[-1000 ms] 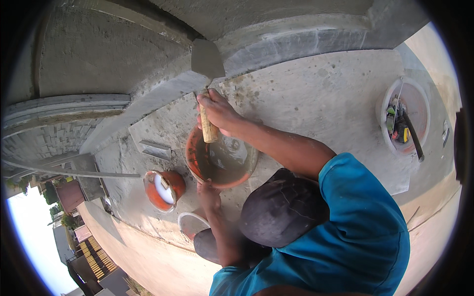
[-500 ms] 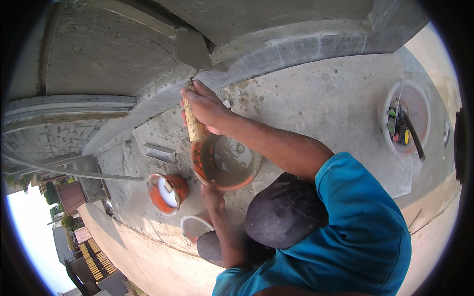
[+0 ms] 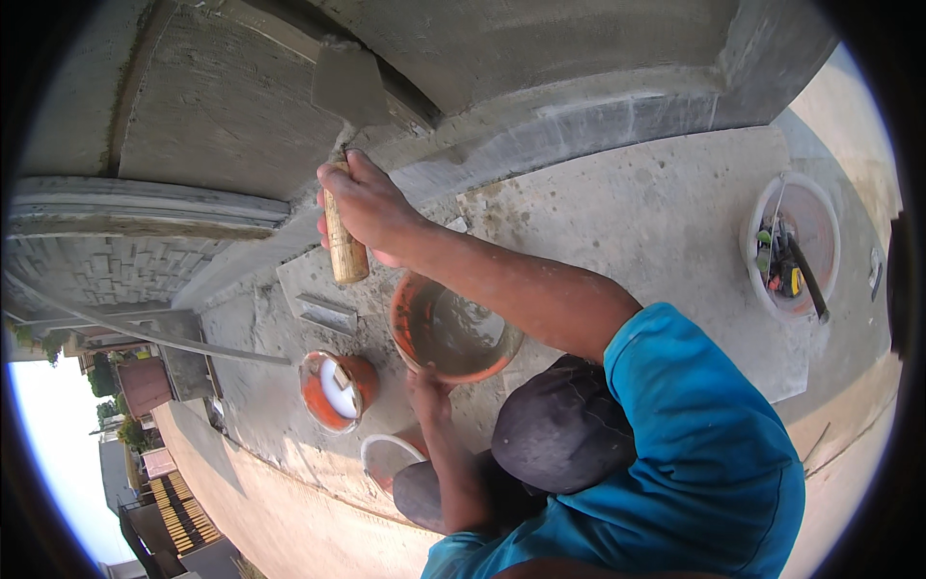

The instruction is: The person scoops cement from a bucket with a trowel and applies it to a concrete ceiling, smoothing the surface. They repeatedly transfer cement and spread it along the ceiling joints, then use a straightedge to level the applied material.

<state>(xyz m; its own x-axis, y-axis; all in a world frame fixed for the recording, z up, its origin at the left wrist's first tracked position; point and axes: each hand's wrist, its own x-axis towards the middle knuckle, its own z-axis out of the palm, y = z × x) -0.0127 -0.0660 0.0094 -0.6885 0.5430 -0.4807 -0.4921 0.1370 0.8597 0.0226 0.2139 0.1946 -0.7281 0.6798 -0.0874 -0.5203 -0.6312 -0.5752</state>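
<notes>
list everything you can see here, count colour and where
trowel: 1, grey blade with wooden handle, raised against the grey wall, gripped by its handle
mortar bowl: 1, orange, holding grey mix, centre of the concrete slab, gripped at its near rim
small bucket: 1, orange, white inside, left of the bowl
white-rimmed pot: 1, at the slab's near edge
tool bucket: 1, white, holding assorted tools, far right
metal bar: 1, grey, lying on the slab behind the small bucket
cap: 1, dark, lower centre
shirt: 1, blue, lower right
right hand: 1, closed on the trowel handle
left hand: 1, on the bowl's near rim
</notes>
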